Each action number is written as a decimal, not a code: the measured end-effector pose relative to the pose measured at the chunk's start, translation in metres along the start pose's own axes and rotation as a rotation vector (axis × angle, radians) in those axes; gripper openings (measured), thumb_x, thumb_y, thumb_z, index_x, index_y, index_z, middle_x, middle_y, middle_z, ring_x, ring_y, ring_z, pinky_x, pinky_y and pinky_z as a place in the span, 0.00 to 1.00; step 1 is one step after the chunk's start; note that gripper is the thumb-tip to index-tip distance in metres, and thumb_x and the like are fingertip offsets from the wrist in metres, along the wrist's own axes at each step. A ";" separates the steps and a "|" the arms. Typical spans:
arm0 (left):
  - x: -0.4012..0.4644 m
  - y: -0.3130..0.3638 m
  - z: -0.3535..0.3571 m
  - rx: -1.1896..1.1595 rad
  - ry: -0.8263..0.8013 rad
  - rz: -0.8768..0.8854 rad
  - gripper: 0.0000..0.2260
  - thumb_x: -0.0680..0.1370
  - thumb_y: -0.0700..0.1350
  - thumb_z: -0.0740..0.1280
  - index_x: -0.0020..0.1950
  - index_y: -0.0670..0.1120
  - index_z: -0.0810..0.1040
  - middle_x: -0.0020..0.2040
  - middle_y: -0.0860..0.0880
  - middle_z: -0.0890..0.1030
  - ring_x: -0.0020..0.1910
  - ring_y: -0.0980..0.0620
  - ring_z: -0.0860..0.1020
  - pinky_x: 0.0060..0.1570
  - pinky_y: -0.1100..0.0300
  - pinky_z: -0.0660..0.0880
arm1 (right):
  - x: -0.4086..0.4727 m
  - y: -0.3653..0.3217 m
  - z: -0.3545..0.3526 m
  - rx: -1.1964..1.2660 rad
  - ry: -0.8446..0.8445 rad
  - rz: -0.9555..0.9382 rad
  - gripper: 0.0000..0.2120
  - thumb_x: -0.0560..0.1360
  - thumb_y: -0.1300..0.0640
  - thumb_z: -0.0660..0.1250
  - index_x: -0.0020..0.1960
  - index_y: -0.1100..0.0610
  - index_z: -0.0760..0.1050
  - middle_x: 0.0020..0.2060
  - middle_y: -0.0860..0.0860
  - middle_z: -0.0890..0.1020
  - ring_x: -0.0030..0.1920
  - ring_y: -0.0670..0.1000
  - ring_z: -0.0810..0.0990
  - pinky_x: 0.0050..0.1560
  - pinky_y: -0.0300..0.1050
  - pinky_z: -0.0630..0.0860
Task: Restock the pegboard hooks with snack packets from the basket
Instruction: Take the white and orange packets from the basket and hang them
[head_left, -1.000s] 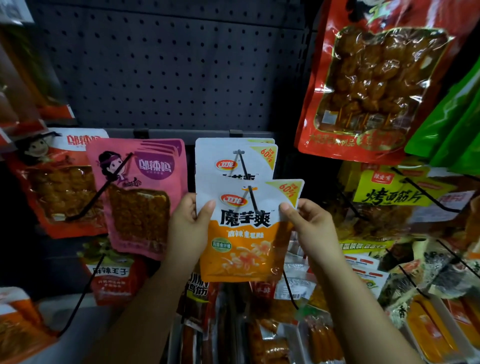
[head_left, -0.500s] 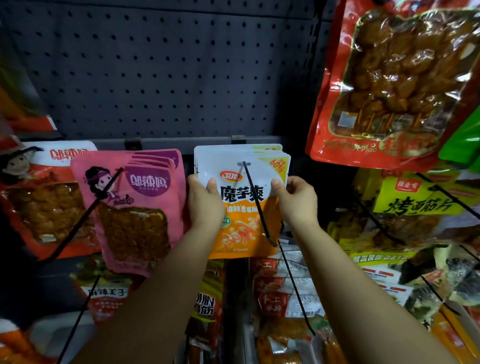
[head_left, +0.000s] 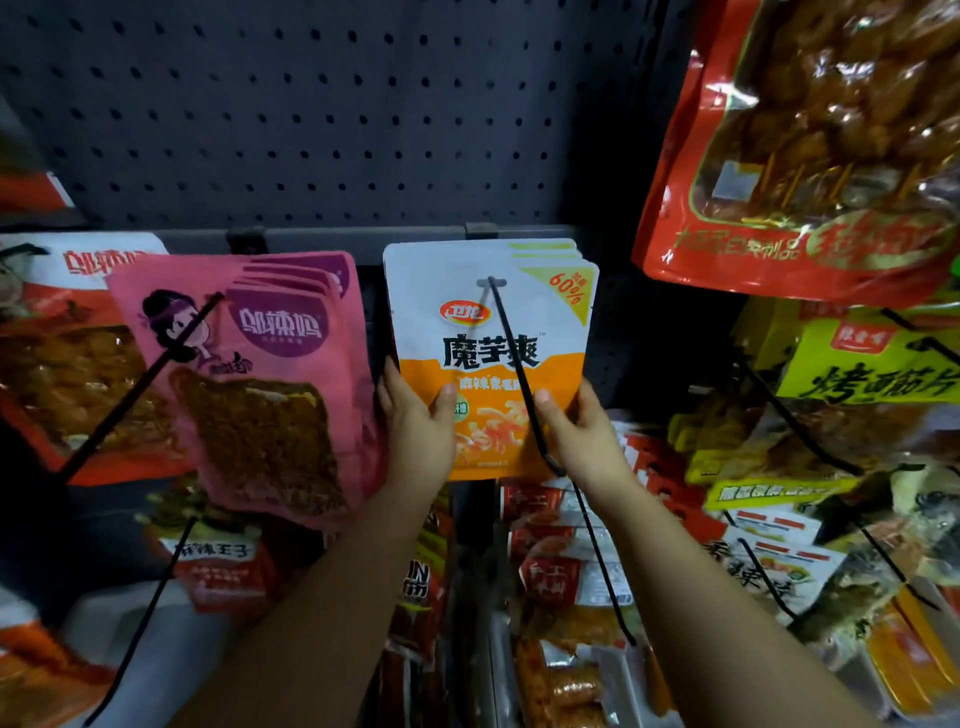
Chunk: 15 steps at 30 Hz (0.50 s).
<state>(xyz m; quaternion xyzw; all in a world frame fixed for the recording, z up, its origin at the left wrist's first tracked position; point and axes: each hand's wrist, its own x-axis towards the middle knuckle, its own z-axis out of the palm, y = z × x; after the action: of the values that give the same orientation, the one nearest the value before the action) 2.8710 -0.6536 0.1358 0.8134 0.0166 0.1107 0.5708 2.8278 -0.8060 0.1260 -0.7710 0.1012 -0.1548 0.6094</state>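
Hands flanking hooked packet

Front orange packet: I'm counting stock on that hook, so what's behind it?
Behind the orange packet, top edges of several matching packets show on the hook. Their faces are covered; exact count unclear.

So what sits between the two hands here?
The orange-and-white packet, gripped by the left hand and right hand; head view.
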 end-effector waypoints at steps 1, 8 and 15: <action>0.002 -0.002 0.000 0.006 -0.001 0.001 0.32 0.80 0.48 0.61 0.77 0.42 0.46 0.78 0.43 0.48 0.76 0.46 0.52 0.68 0.63 0.51 | 0.000 0.003 0.001 -0.018 0.002 0.002 0.21 0.79 0.48 0.62 0.69 0.54 0.67 0.55 0.46 0.78 0.57 0.49 0.77 0.51 0.38 0.71; 0.013 -0.004 0.004 0.041 0.041 0.019 0.32 0.80 0.49 0.62 0.77 0.41 0.49 0.77 0.44 0.51 0.74 0.47 0.57 0.65 0.64 0.54 | 0.008 0.003 0.013 -0.067 0.113 0.015 0.11 0.79 0.48 0.61 0.50 0.57 0.73 0.39 0.47 0.76 0.43 0.50 0.75 0.45 0.45 0.69; -0.010 -0.039 0.001 -0.007 -0.080 -0.057 0.33 0.78 0.52 0.64 0.77 0.47 0.50 0.74 0.43 0.61 0.71 0.43 0.64 0.68 0.48 0.65 | -0.018 0.033 0.001 -0.107 -0.043 0.114 0.19 0.79 0.52 0.63 0.67 0.58 0.71 0.60 0.54 0.79 0.59 0.53 0.78 0.53 0.42 0.72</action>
<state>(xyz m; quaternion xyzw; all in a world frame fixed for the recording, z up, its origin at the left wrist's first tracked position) 2.8650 -0.6424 0.0980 0.8144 0.0166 0.0618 0.5768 2.8126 -0.8062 0.0915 -0.7986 0.1400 -0.0979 0.5771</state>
